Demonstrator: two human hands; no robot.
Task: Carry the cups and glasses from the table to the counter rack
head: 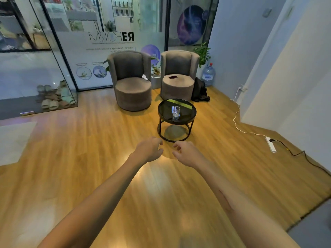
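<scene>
Glassware is counted as one clear glass (176,113), stood upright near the middle of the one round black glass-topped table (191,118), while two bare hands, left hand (150,149) and right hand (185,152), are held out with fingers loosely curled on nothing, and two grey armchairs (131,81) are seen behind.

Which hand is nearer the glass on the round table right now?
Right, slightly. The right hand sits almost straight below the glass in the picture; the left hand is further off to the left. Neither touches it.
</scene>
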